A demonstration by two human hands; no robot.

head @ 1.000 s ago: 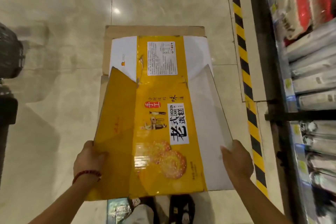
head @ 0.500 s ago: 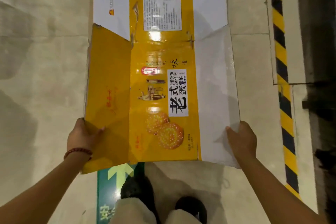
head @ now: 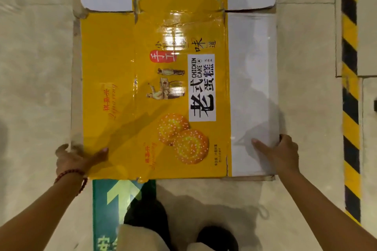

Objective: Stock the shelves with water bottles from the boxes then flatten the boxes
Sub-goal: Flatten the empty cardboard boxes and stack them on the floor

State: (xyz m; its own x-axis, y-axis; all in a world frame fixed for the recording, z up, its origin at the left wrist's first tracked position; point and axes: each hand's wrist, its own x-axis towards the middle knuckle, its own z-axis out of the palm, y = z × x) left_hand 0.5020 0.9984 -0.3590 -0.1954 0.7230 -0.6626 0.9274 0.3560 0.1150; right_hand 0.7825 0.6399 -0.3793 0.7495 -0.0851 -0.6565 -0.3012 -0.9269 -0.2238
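A flattened yellow and white cake box (head: 175, 79) lies flat, low over the pale tiled floor, on top of a plain brown flattened carton whose edges (head: 75, 79) show along its left and near sides. My left hand (head: 75, 159) grips the near left corner, thumb lying on the yellow face. My right hand (head: 279, 155) grips the near right edge, thumb on the white panel and fingers curled over the side. No water bottles or shelves are in view.
A green floor sticker with a pale arrow (head: 120, 204) lies just below the box, next to my dark shoes (head: 146, 216). A black and yellow hazard stripe (head: 350, 108) runs along the floor on the right.
The box came down from a tilted hold to lie flat on the brown carton. The view dropped closer and the shelves on the right left the frame. Both hands kept their grip.
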